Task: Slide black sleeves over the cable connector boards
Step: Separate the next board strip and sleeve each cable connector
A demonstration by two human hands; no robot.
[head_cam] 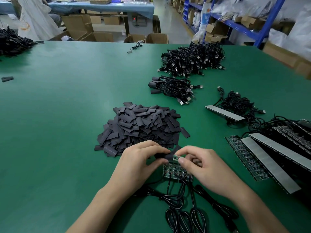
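In the air over the near middle of the green table (58,123), a black sleeve (162,156), pinched between thumb and curled fingers of the left hand (139,158). At its right end, a small green connector board (175,157), pinched between thumb and forefinger of the right hand (205,165). Left end of the board touching the sleeve mouth or just inside it; cannot tell which. Both hands close together, fingertips nearly meeting.

Directly under the hands, flat on the table, a row of boards (176,172) side by side, each with a black cable (185,212) running toward the near edge and looping there.

Just beyond the hands, a large loose pile of sleeves (141,128), flat and black, its near edge close to the left knuckles.

Farther off and right of the pile, a small bundle of cables (171,88) with black sleeves on the left ends and USB plugs pointing right. Behind it, a much bigger heap of USB cables (193,59).

On the right side, a long panel of green boards (245,162) lying diagonally beside long grey strips (269,163). A little farther, one more grey strip (225,113) with tangled cables behind.

At the left edge, two loose sleeves (7,79); in the far left corner, a dark heap (11,42), too blurred to name. Near the far edge, a single cable (134,47). Past the table, cardboard boxes (80,26) and, far right, blue shelving (235,24).
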